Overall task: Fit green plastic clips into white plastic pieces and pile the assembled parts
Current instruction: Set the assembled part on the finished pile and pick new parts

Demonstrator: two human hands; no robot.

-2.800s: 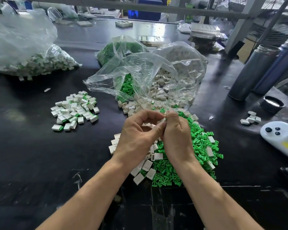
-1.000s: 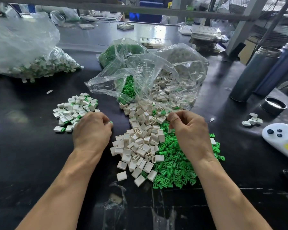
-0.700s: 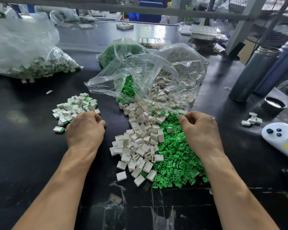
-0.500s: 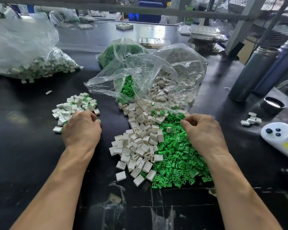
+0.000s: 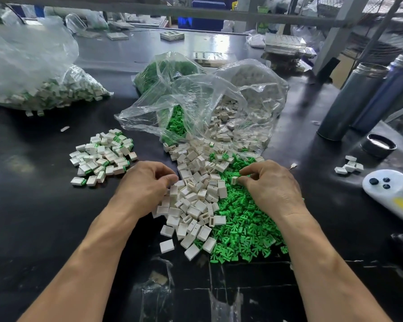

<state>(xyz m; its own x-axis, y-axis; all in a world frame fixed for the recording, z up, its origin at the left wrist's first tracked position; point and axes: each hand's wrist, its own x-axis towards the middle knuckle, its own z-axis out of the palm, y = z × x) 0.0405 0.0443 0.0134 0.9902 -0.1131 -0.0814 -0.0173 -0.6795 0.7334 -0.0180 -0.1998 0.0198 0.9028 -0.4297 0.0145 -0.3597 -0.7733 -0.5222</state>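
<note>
So far, only a small share of the job was done. The pile of assembled parts [image 5: 101, 156], white with green showing at one end, lay at my left on the desk [image 5: 33, 217], well short of the stock waiting in front of me. A larger clear bag [image 5: 33, 73] at far left also held white-and-green parts, probably finished ones.

Unworked stock: a heap of white pieces [image 5: 193, 194] at centre, touching and partly overlapping a heap of green clips [image 5: 242, 224] to its right. Both spilled from open clear bags [image 5: 207, 101] behind them, which were far from empty. Judgement: most of the work remained.

Hands: my left hand [image 5: 144, 184] sat at the left edge of the white heap, fingers curled down among the pieces; whether it actually held one I could not tell. My right hand [image 5: 270, 184] rested over the green heap and pinched a single white piece [image 5: 234, 180] at the fingertips. No clip was seated at this moment, so I judged this the pick-up step of a new cycle.

Surface: black, glossy, scuffed, with tape remnants near my edge. At right stood two metal flasks [image 5: 358, 98], a loose lid [image 5: 379, 145], a few stray white parts [image 5: 349, 165], and a white controller [image 5: 389, 189]. Behind: metal shelving uprights, trays, more bagged material.
</note>
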